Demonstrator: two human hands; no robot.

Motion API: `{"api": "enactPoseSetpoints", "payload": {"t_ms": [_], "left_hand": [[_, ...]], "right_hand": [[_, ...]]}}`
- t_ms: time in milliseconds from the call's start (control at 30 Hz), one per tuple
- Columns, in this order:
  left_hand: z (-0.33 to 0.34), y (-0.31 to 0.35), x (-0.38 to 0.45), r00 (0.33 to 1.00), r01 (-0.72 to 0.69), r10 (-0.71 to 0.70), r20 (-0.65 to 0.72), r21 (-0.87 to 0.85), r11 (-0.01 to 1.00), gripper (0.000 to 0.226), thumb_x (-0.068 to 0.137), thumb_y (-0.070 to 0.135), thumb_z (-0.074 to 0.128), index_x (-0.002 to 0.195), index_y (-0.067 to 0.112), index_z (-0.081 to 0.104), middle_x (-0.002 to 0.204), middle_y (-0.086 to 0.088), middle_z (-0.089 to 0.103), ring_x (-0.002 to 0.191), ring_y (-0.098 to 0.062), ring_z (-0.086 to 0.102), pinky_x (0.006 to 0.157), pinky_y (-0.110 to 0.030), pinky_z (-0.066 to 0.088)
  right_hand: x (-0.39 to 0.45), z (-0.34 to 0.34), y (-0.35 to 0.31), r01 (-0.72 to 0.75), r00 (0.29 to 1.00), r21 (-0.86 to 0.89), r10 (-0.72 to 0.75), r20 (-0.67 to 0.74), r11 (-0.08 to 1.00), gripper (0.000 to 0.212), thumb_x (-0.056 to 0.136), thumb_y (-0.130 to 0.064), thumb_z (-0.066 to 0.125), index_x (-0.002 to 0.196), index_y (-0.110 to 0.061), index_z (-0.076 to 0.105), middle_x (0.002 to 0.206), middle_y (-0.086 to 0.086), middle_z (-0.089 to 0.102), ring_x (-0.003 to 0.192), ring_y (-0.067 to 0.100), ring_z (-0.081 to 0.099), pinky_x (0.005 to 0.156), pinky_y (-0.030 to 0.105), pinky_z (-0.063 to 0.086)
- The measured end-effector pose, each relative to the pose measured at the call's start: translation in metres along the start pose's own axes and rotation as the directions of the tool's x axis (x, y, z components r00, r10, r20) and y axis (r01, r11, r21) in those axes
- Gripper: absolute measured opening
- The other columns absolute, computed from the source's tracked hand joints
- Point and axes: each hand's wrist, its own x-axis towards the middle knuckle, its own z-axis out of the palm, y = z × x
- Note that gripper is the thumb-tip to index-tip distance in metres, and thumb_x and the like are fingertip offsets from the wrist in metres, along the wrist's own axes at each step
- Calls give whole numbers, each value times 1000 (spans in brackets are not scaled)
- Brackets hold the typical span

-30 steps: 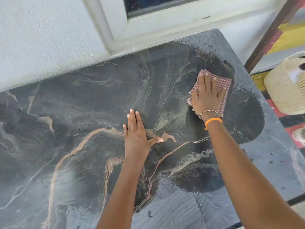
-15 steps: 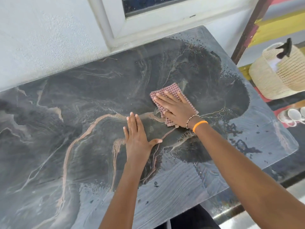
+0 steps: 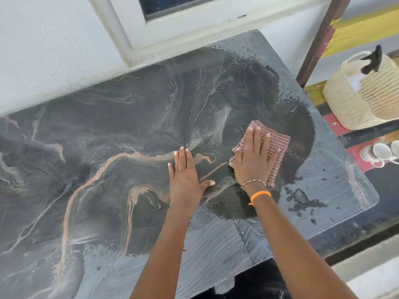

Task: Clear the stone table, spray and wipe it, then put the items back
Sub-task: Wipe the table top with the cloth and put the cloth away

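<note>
Desk [image 3: 108, 130] of dark veined stone fills the view, its top bare apart from the hands and a cloth. Along the near edge and the right end the surface looks pale and streaky, with dark wet patches further in. The left hand [image 3: 186, 178] lies flat on the stone, fingers straight and together, gripping nothing. Just to its right the right hand [image 3: 251, 157] presses flat, fingers spread, on a checked pink cloth [image 3: 275, 145] lying on the wet patch; an orange band [image 3: 260, 195] and a beaded bracelet [image 3: 252, 182] sit at that wrist. Beyond the desk's right end, on the floor, stand white cups [image 3: 382, 152], and further back a woven basket [image 3: 364, 98] beside a brown post [image 3: 319, 39]. The far edge meets a white wall [image 3: 54, 50] under a window frame [image 3: 183, 24].
</note>
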Motion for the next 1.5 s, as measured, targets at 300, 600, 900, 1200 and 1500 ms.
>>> {"api": "enactPoseSetpoints", "payload": {"t_ms": [300,600,900,1200,1500], "left_hand": [[14,76,52,999,-27,28,-15,81,996,103,81,50,59,146,7,-8,157,-5,-12,143,-21,-17,114,-36,-10],[18,110,84,997,60,-67,47,134,989,104,77,43,67,147,7,-1,157,-4,-9,144,-21,-11,115,-38,-8],[10,120,93,994,108,-99,-46,261,959,104,65,59,68,143,6,25,151,-5,23,145,-26,-3,110,-46,-17],[1,140,139,984,164,-133,-122,292,942,108,68,69,55,146,10,12,156,-7,10,144,-28,-10,111,-52,-12],[5,139,149,986,155,-134,-96,272,950,112,66,63,62,146,8,8,156,-8,9,145,-22,6,115,-46,-4]], "right_hand": [[147,-29,34,473,878,-59,-464,116,879,57,93,-40,32,146,-37,13,157,-13,15,146,18,9,115,51,4],[132,-47,121,127,992,-48,-127,1,991,62,89,-33,32,148,-23,14,157,2,18,144,35,13,114,56,9],[170,-31,7,682,718,-11,-666,205,732,59,91,-36,33,147,-32,13,157,-10,14,146,22,11,117,49,3],[275,-58,59,357,933,-22,-355,59,934,59,94,-31,30,149,-28,9,159,-5,11,146,27,8,117,51,9],[217,-33,7,575,811,-32,-564,153,818,63,93,-34,30,149,-24,4,159,-2,4,147,28,1,116,52,2]]}}
